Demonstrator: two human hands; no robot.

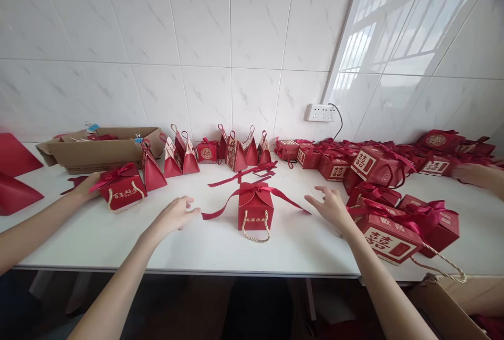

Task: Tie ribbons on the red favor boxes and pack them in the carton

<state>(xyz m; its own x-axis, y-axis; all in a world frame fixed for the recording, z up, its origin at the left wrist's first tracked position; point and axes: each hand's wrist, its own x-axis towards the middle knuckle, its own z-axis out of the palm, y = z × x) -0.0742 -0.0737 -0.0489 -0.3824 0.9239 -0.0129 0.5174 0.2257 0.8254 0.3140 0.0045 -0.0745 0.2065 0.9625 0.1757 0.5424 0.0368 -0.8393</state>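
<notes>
A red gift box point(255, 211) with gold lettering and a twisted cream rope handle stands upright on the white table. A red ribbon point(222, 209) is knotted once on its top, and the two loose tails spread out to both sides. My left hand point(179, 211) hovers left of the box near one tail, fingers a little bent and apart, holding nothing. To the right of the other tail, my right hand point(329, 206) has thumb and fingers spread, also empty. Neither hand touches the box.
A co-worker's hand point(88, 185) is at a bowed red box point(123, 188) on the left; another person's hand point(478, 174) shows at right. A cardboard box point(100, 153), cone-shaped red boxes point(189, 161), loose ribbon strips point(224, 178) and piled red boxes point(388, 240) lie around.
</notes>
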